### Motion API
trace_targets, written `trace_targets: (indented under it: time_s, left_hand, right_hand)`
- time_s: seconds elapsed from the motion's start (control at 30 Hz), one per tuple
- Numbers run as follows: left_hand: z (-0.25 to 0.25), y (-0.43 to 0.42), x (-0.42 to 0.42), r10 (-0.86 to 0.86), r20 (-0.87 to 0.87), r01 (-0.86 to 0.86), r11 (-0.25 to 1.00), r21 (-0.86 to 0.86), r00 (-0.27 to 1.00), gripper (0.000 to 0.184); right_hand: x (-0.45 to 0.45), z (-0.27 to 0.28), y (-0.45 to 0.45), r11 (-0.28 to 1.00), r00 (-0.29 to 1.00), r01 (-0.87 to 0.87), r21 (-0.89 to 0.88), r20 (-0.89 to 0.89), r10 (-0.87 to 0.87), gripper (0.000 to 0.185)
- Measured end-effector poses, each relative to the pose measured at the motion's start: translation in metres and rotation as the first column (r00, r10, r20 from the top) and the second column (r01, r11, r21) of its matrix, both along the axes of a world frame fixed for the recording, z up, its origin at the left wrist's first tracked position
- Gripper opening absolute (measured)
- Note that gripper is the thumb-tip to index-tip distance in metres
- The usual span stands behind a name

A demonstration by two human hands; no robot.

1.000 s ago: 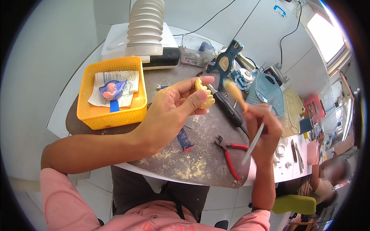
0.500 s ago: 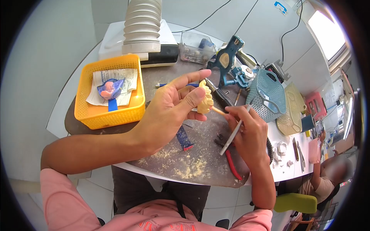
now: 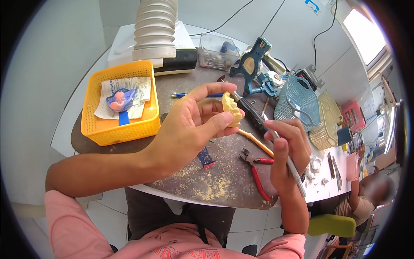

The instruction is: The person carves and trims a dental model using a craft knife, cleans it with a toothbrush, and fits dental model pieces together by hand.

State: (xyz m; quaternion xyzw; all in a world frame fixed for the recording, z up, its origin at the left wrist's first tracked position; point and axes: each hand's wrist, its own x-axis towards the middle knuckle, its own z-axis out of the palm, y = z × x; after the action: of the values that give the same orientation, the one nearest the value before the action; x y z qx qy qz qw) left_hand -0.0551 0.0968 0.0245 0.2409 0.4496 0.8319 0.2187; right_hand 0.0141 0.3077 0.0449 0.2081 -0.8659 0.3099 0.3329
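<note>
My left hand [image 3: 189, 125] pinches a pale yellow dental cast [image 3: 231, 110] between thumb and fingers, its row of teeth facing right. To the right, my right hand [image 3: 288, 157] is closed around a slim silver tool [image 3: 294, 170], whose upper tip points up and left toward the black handpiece [image 3: 254, 116]. A wooden-handled brush [image 3: 256, 141] lies between the cast and my right hand, its right end near my fingers; whether they touch it I cannot tell. Below it, red-handled cutters [image 3: 257, 175] rest on the dusty table [image 3: 172, 183].
A yellow basket [image 3: 118, 136] holding paper and a blue-and-pink piece stands at left. Behind are a ribbed hose [image 3: 155, 30], a clear box [image 3: 218, 52] and a blue articulator [image 3: 252, 67]. Blue [image 3: 297, 101] and cream [image 3: 323, 123] baskets stand right. A person [image 3: 362, 198] sits far right.
The brush has left its raised place and now lies low beside the cast. The silver tool has turned in my right hand, its tip now up-left. My left hand has tilted the cast slightly.
</note>
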Motion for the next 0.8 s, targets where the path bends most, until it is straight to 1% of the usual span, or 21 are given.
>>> trace_targets:
  time_s: [0.03, 0.07, 0.13, 0.2, 0.27, 0.3, 0.37, 0.6, 0.67, 0.8]
  left_hand:
    - [0.000, 0.000, 0.000, -0.004, 0.014, 0.004, 1.000, -0.003, 1.000, 0.049]
    - [0.000, 0.000, 0.000, -0.008, 0.028, 0.009, 1.000, -0.005, 1.000, 0.047]
    - [0.003, -0.001, 0.001, -0.012, 0.021, 0.013, 1.000, -0.024, 1.000, 0.044]
    - [0.003, -0.002, 0.001, -0.019, 0.015, 0.019, 0.999, -0.043, 1.000, 0.041]
    - [0.001, -0.002, 0.001, -0.063, 0.041, 0.064, 0.998, -0.021, 0.997, 0.038]
    - [0.000, -0.002, 0.001, -0.066, 0.042, 0.067, 0.998, -0.022, 0.997, 0.038]
    - [-0.001, -0.002, 0.001, -0.075, 0.008, 0.075, 0.995, -0.061, 0.997, 0.038]
    - [0.001, -0.001, 0.004, -0.071, 0.051, 0.076, 0.992, -0.098, 0.996, 0.039]
    - [0.000, 0.001, 0.006, -0.033, 0.056, 0.038, 0.996, -0.084, 0.998, 0.039]
    - [0.003, -0.001, 0.005, -0.047, 0.056, 0.053, 0.992, -0.117, 0.997, 0.040]
  right_hand:
    - [0.000, -0.003, 0.000, 0.997, 0.998, -0.044, -0.068, -0.051, 0.041, 0.030]
    - [-0.001, -0.004, 0.001, 0.997, 0.998, -0.041, -0.069, -0.051, 0.038, 0.030]
    - [-0.002, -0.006, 0.002, 0.976, 0.973, -0.202, -0.079, -0.126, 0.191, 0.021]
    - [0.003, -0.005, -0.004, 0.976, 0.977, -0.197, -0.097, -0.105, 0.187, 0.021]
    - [0.004, -0.007, -0.008, 0.971, 0.973, -0.206, -0.123, -0.130, 0.190, 0.027]
    - [0.004, -0.005, -0.010, 0.971, 0.974, -0.203, -0.125, -0.129, 0.187, 0.027]
    - [0.002, -0.002, -0.012, 0.961, 0.955, -0.263, -0.087, -0.166, 0.247, 0.031]
    - [0.002, -0.003, -0.012, 0.960, 0.953, -0.268, -0.083, -0.171, 0.251, 0.028]
    - [0.002, -0.002, -0.013, 0.958, 0.952, -0.277, -0.077, -0.159, 0.263, 0.027]
    - [0.003, -0.002, -0.015, 0.959, 0.955, -0.267, -0.090, -0.160, 0.251, 0.026]
